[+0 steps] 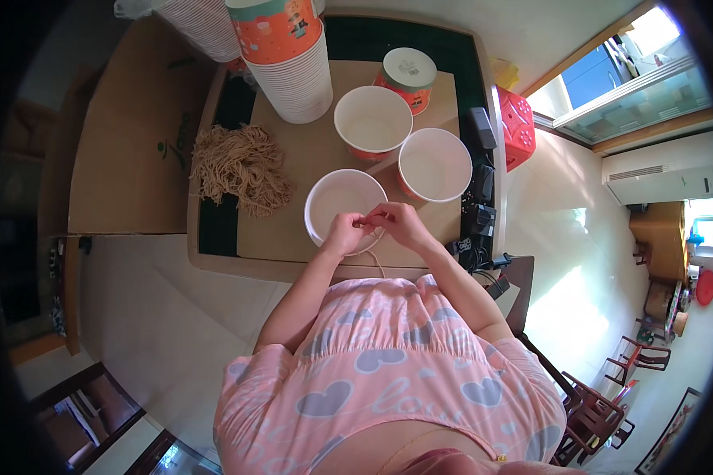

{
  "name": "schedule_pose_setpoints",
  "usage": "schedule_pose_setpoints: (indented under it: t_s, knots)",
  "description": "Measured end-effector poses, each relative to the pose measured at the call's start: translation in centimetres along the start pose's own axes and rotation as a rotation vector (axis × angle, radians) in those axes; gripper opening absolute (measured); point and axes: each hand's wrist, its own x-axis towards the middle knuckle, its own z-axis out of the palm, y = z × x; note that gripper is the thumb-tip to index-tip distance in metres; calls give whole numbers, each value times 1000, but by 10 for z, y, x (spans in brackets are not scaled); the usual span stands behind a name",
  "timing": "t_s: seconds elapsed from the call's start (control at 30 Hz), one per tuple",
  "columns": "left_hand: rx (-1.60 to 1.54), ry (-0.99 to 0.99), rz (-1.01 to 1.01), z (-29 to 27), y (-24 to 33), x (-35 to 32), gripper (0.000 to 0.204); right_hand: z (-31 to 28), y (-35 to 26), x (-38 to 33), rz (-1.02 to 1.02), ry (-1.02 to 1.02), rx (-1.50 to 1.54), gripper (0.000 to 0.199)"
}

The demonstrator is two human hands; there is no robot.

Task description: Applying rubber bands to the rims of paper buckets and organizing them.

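Over the near rim of a white paper bucket (334, 196), my left hand (345, 233) and my right hand (401, 225) meet with their fingertips pinched together. A thin tan string (378, 262) trails from beneath them over the table edge toward me. The fingers hide most of what they pinch, but it appears to be this string. Two more open paper buckets, one behind (372, 119) and one to the right (436, 165), stand close by. Left of these lies a loose heap of tan strings (242, 168).
A tall stack of orange-printed paper buckets (289, 79) rises at the back left. Behind the open buckets, another bucket (409, 70) stands upside down. Black power adapters and cables (482, 186) line the table's right edge. A large cardboard box (131, 150) is at the left, a red stool (516, 127) at the right.
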Motion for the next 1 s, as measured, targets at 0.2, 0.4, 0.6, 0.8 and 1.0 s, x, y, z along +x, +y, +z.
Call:
schedule_pose_setpoints:
  t_s: [0.2, 0.4, 0.6, 0.8, 1.0]
  knots:
    - [148, 7, -29, -3, 5, -3, 9, -4, -11, 1, 31, 67, -35, 19]
    - [36, 60, -7, -7, -5, 0, 11, -5, -13, 3, -163, 12, -158, 27]
    - [113, 135, 115, -11, -18, 2, 15, -1, -23, 8, -193, 12, -202, 26]
    - [122, 133, 121, -12, -14, 2, 16, 1, -12, 16, -196, 0, -264, 14]
    - [60, 174, 149, -10, -13, 2, 16, 6, -17, 15, -136, 23, -277, 10]
